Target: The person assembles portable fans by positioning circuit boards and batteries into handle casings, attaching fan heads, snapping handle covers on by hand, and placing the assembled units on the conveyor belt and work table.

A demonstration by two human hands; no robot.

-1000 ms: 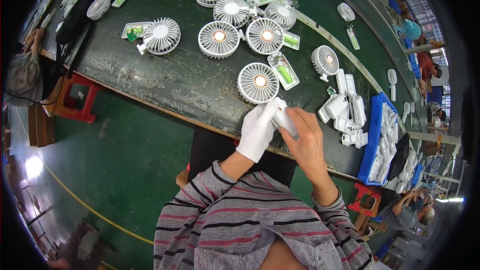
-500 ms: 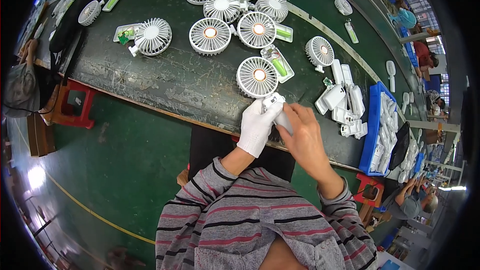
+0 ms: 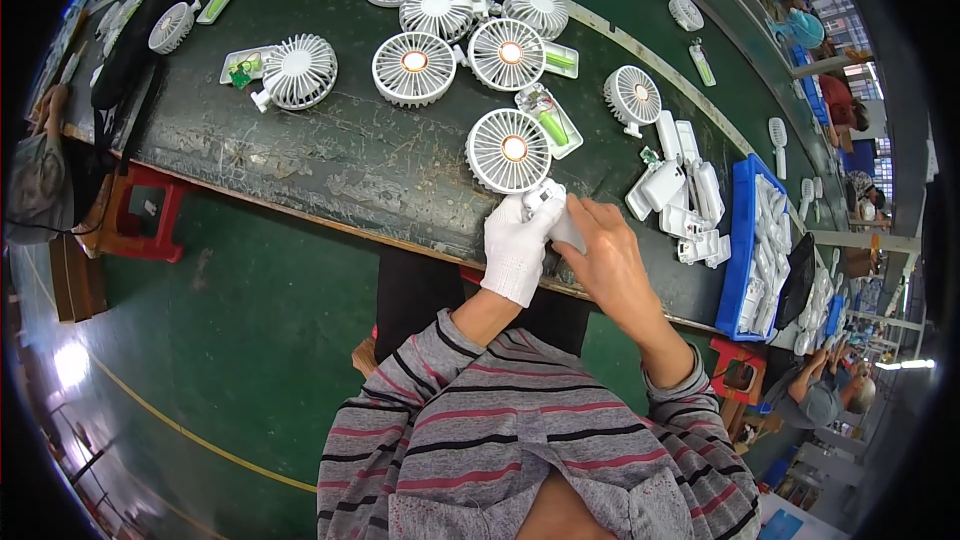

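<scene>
Close to the table's front edge, a white handheld fan [image 3: 508,152] has its round grille facing up, with a copper-coloured centre. My left hand [image 3: 514,252], in a white knit glove, is closed around the joint below the fan head, thumb lying across it. The bare fingers of my right hand [image 3: 612,262] are curled against the fan's white handle [image 3: 567,229], which they partly cover. Just beyond the fan head lies an opened handle shell [image 3: 552,122] with a green battery and wires showing.
Several white fans, some joined to open shells with green batteries, lie farther back, including one fan [image 3: 413,68]. A pile of white handle shells [image 3: 680,185] and a blue bin [image 3: 733,250] of wrapped white parts stand right. Co-workers sit at both sides; red stools [image 3: 150,220] stand beneath.
The table and everything on it appear shifted slightly up and left. Both hands keep their hold on the fan, my left hand turned slightly over the joint.
</scene>
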